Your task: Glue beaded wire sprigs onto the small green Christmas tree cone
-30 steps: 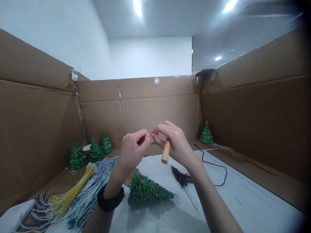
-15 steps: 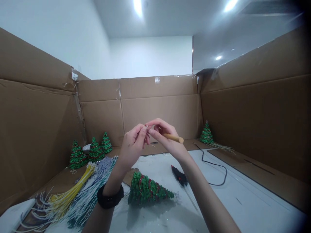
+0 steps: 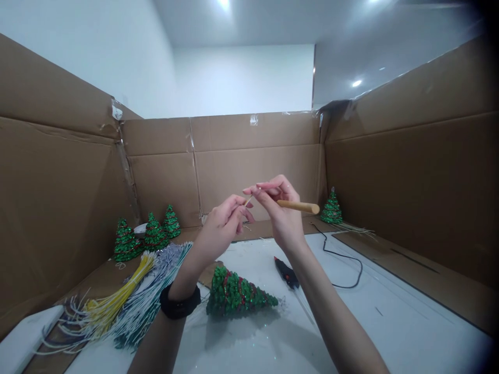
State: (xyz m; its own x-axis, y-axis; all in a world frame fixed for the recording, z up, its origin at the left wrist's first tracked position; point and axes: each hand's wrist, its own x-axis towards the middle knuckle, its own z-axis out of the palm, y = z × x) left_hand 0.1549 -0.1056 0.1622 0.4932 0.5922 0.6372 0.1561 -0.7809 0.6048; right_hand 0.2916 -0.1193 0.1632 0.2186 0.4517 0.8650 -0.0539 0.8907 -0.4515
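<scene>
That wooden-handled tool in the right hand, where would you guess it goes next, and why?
Probably a small push of the tip into whatever the left hand pinches. The right hand holds the wooden-handled tool level, its thin tip aimed at the left fingertips, nearly touching. The pinched piece is too small to identify. The tinsel tree lies on its side below, untouched.

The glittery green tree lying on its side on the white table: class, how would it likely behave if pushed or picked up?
The tree is a cone lying on its side, so a push would probably roll it in a curve. It looks light for its size. Its sequin-like surface seems fragile; specks of glitter lie on the table near it.
</scene>
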